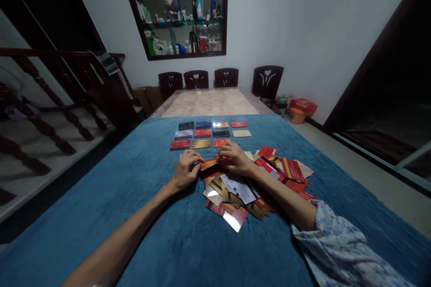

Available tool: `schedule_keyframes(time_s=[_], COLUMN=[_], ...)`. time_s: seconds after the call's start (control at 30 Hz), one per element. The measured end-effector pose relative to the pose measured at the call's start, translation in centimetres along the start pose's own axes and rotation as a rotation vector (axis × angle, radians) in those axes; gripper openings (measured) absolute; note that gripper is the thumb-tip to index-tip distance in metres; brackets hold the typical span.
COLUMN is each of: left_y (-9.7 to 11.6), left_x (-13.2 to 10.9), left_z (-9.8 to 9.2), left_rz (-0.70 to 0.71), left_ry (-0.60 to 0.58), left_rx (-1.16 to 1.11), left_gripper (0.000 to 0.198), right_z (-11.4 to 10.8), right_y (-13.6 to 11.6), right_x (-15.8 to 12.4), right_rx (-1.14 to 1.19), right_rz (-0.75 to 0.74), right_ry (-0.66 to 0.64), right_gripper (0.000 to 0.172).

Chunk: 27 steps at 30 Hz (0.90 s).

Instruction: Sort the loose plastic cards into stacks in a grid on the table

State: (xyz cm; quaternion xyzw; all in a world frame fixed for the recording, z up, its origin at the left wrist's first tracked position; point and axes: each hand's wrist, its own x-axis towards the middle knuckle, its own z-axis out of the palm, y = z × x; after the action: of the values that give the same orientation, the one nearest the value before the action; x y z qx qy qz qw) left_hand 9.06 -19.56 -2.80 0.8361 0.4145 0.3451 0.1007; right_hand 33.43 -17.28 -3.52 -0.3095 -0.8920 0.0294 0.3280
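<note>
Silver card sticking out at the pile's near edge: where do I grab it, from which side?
Pinch the silver card by its near corner, from your own side, low over the cloth. It lies flat, that corner jutting clear of the pile; its far end looks tucked among red cards. Left hand and right hand both pinch an orange card.

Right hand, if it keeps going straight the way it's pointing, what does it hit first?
Probably the red card in the nearest laid-out row, just past the right hand; depth is unclear from one view.
</note>
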Motion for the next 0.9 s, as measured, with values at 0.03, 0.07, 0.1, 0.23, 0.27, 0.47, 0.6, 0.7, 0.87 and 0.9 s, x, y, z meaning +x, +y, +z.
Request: schedule_keyframes(time_s=[0.03, 0.07, 0.1, 0.23, 0.27, 0.47, 0.6, 0.7, 0.87, 0.9], left_y=[-0.1, -0.2, -0.3, -0.4, -0.4, -0.3, -0.3, -0.3, -0.1, -0.1], left_x=[-0.1, -0.1, -0.1, -0.2, -0.2, -0.2, -0.3, -0.2, -0.2, -0.2], left_z=[0.1, 0.2, 0.2, 0.3, 0.4, 0.5, 0.5, 0.5, 0.5, 0.5], left_rz=[-0.004, -0.009, -0.011, -0.006, -0.006, -0.013, -0.014, -0.009, -0.015, -0.015], left_ry=[-0.008, -0.019, -0.032, -0.11, -0.133, -0.183, -0.188, -0.184, -0.196, -0.197], left_rx=[0.015, 0.028, 0.039, 0.074, 0.082, 0.104, 0.104, 0.102, 0.112, 0.117], left_gripper=[0.017, 0.017, 0.017, 0.017, 0.017, 0.019, 0.019, 0.019, 0.021, 0.022], right_z=[-0.1, -0.1, -0.2, -0.5, -0.6, -1.2, -1.4, -1.4, -1.5, -1.6], right_y=[0.1, 0.2, 0.3, 0.4, 0.4, 0.2, 0.3, 0.5, 0.6, 0.5], right_x=[-0.1, -0.3, -0.4, -0.6, -0.7, -0.7, -0.7, -0.7, -0.8, -0.8], right_rx=[0.021, 0.038, 0.051, 0.087, 0.097, 0.131, 0.093, 0.064, 0.063, 0.061], right_rz=[-0.024, -0.04, -0.044, -0.026, -0.022, -0.022, 0.028, 0.039, 0.081, 0.092], right_ry=[-0.01, -0.02, -0.03, -0.074, -0.082, -0.146, -0.149, -0.189, -0.298, -0.311], right_gripper=[0.007, 0.005, 0.006, 0.007, 0.006, 0.006, 0.018, 0.034, 0.044, 0.044])
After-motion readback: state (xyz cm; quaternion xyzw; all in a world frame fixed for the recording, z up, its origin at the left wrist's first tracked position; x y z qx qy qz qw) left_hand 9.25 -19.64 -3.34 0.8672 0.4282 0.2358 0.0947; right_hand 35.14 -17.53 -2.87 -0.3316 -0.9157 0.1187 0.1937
